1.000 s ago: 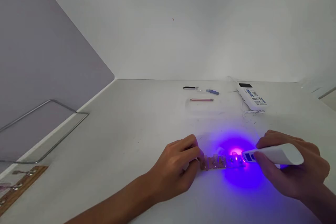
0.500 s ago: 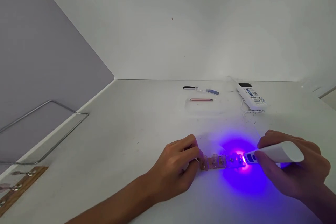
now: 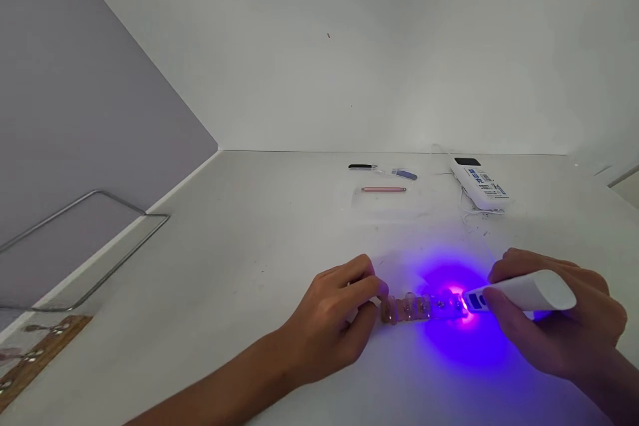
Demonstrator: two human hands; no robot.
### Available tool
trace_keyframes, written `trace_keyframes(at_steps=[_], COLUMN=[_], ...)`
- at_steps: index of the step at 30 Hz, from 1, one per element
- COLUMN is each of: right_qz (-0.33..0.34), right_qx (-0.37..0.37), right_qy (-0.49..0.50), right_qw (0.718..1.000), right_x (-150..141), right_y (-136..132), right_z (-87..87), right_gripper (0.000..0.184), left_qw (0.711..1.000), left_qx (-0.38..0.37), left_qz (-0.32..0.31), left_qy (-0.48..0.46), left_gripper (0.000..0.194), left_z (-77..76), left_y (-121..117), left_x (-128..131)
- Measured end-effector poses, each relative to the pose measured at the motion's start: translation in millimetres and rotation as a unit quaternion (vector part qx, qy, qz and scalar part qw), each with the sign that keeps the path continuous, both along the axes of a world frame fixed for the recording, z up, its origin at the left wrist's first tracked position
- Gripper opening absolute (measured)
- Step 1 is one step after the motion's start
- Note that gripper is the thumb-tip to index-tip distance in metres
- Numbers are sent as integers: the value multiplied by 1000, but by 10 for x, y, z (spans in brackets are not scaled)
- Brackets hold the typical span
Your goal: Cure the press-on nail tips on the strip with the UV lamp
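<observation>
A handheld UV lamp [image 3: 534,291], white with dark buttons, is gripped in my right hand [image 3: 564,319], my thumb lying along its button end. Its lit tip throws violet light onto the right end of a narrow strip of false nails [image 3: 410,307]. Several clear, pinkish nail tips stand along that strip in a row, with small shiny bits on them. My left hand [image 3: 342,313] pinches the strip's left end with its fingertips, which partly hide that end. The strip lies on the white tabletop [image 3: 224,246], and glare blurs the nails nearest the lamp.
Toward the back lie a pink pen-like stick [image 3: 383,190], a black-handled tool [image 3: 363,166] and a blue-ended tool [image 3: 404,174]. A white device with a cable [image 3: 480,184] sits at back right. A bent metal rod [image 3: 124,259] and a wooden strip [image 3: 50,353] are at left.
</observation>
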State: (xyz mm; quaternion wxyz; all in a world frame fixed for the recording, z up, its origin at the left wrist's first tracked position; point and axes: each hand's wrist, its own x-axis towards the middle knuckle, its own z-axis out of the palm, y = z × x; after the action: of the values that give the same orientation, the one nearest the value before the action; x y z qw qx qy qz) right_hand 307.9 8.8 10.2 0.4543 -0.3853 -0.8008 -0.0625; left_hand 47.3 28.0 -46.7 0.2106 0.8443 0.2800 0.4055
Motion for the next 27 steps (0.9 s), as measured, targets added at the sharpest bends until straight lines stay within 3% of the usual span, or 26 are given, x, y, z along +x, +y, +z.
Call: trace_keyframes(at_steps=[27], right_qz=[13], right_qx=[2], right_qy=[-4], right_qw=[1000], right_x=[-1], right_y=[2], right_z=[41], right_gripper=[21], left_qw=[1000], left_qx=[4], left_qz=[-2], left_qy=[-6], left_gripper=[30], left_z=[34], left_y=[20], left_x=[27])
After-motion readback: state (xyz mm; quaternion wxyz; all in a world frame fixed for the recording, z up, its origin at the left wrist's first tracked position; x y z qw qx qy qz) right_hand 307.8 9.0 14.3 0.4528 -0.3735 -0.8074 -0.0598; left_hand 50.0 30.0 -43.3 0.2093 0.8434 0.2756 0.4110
